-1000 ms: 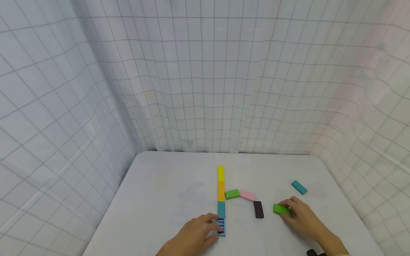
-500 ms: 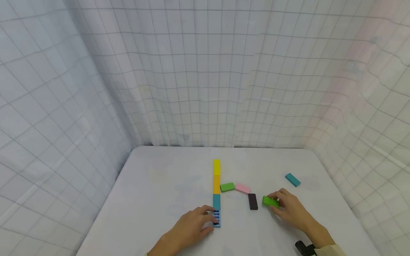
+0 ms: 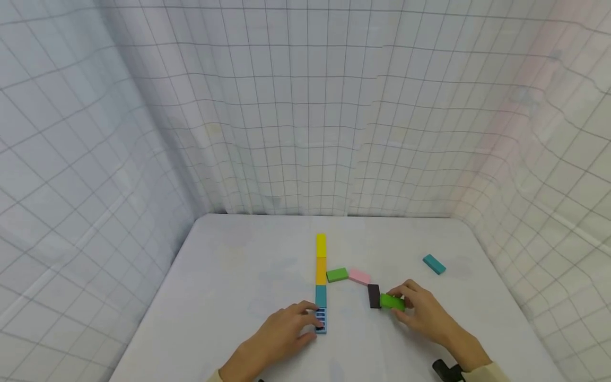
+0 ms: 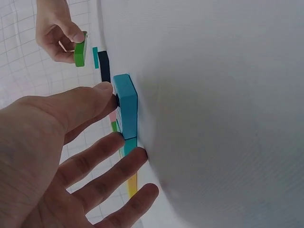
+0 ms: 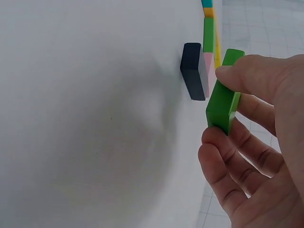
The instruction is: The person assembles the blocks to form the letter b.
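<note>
My left hand [image 3: 286,331] rests its fingertips on a light blue block [image 3: 321,323] with a striped, patterned top, at the near end of a straight row. Beyond that block the row continues with a teal block [image 3: 321,296], an orange block [image 3: 321,270] and a yellow block [image 3: 321,245]. My right hand [image 3: 422,314] pinches a bright green block [image 5: 223,102] between thumb and fingers, slightly above the table in the wrist views. Close to its left end lies a black block [image 3: 374,296]. A pink block [image 3: 359,276] and another green block [image 3: 337,275] lead from there to the row.
A separate teal block [image 3: 434,264] lies at the right, beyond my right hand. The white table [image 3: 229,276] is enclosed by grid-patterned white curtains [image 3: 296,132] at the back and both sides. A black strap piece [image 3: 446,370] is at the right wrist.
My right hand has carried the bright green block leftward, up beside the black block. The left hand stays on the patterned block. The whole head view has shifted slightly.
</note>
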`<state>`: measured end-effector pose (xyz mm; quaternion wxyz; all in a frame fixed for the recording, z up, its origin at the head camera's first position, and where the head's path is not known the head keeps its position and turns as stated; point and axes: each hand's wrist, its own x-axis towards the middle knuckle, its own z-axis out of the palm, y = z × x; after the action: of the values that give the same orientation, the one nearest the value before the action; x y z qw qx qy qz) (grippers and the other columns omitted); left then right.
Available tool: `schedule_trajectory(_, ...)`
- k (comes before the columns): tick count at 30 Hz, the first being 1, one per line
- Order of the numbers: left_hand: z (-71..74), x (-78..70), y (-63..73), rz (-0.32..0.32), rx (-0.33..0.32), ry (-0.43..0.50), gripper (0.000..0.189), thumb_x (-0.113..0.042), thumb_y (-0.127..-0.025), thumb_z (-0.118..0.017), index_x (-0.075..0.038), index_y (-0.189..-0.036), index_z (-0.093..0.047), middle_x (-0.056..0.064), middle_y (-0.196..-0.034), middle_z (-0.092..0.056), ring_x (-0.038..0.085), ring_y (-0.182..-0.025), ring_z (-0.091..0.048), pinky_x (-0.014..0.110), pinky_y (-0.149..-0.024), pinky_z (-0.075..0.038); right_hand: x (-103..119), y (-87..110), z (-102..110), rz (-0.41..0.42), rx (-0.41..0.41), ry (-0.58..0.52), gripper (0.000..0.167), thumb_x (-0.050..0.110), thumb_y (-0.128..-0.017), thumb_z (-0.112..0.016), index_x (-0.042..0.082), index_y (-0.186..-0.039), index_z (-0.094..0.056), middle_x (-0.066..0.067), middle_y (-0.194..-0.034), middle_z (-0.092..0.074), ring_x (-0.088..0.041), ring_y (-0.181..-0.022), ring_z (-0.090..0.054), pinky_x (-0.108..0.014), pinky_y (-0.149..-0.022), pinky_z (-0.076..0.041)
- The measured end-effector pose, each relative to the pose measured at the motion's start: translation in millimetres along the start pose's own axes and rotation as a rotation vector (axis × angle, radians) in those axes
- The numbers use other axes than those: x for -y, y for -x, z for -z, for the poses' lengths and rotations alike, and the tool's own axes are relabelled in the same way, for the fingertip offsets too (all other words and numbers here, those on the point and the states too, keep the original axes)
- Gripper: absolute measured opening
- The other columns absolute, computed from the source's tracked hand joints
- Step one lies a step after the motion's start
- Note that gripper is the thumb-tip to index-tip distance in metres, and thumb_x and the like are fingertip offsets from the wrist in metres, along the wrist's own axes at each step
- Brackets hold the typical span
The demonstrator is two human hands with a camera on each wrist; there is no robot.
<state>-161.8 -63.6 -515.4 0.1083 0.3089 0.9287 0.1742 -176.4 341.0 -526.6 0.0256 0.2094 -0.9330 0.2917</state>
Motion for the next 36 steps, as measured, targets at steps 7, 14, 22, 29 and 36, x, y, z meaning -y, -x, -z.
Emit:
schedule_trajectory(7,4.3,-2.1,-0.3,-0.009,-0.022,-0.014,0.023,-0.032,-0.108,-0.087,-0.034,-0.131,-0.088,-0.004,-0.158,-0.072,0.019,-0.13,-0.075,0.046,-0.104,-0.07,7.2,2.3,-7.3,0.075,0.03,-0.026,0.038,0.006,-0.096,-0.094,0.014,-0.13,-0.08,0.007,-0.116,-0.069,0.003,-0.092,-0.059,-0.024,-0.078,-0.061)
schedule_trajectory(14,4.7,-1.1,0.2,-0.014,-0.031,-0.002,0.023,-0.031,-0.108,-0.087,-0.034,-0.131,-0.089,-0.004,-0.158,-0.072,0.019,-0.129,-0.076,0.044,-0.103,-0.07,18.0,4.8,-13.7,0.141,0.048,0.066,0.039,0.01,-0.094,-0.097,0.021,-0.127,-0.08,0.012,-0.122,-0.069,0.0,-0.098,-0.065,-0.025,-0.086,-0.064)
schedule_trajectory(22,4.9,-0.3,2.0,-0.004,-0.036,-0.012,0.023,-0.031,-0.107,-0.088,-0.034,-0.13,-0.089,-0.004,-0.158,-0.072,0.02,-0.128,-0.077,0.046,-0.104,-0.07,28.9,-3.8,-17.0,0.227,0.128,0.079,0.041,0.007,-0.094,-0.096,0.026,-0.128,-0.085,0.01,-0.123,-0.066,0.001,-0.1,-0.061,-0.024,-0.086,-0.062)
schedule_trajectory(29,2.0,-1.1,2.6,0.003,-0.015,0.0,0.023,-0.031,-0.108,-0.087,-0.034,-0.131,-0.088,-0.004,-0.159,-0.072,0.019,-0.128,-0.076,0.045,-0.106,-0.07,31.1,-10.2,-21.6,0.235,0.246,0.091,0.036,0.008,-0.1,-0.092,0.022,-0.132,-0.087,0.008,-0.129,-0.065,0.003,-0.095,-0.059,-0.02,-0.083,-0.059)
schedule_trajectory(36,2.5,-3.0,2.4,0.001,-0.005,0.003,0.024,-0.031,-0.109,-0.086,-0.032,-0.132,-0.088,-0.003,-0.16,-0.071,0.02,-0.131,-0.076,0.047,-0.108,-0.07,29.5,-14.5,-21.9,0.188,0.285,0.089,0.04,0.007,-0.101,-0.091,0.023,-0.137,-0.085,0.007,-0.134,-0.068,0.003,-0.096,-0.059,-0.02,-0.084,-0.059)
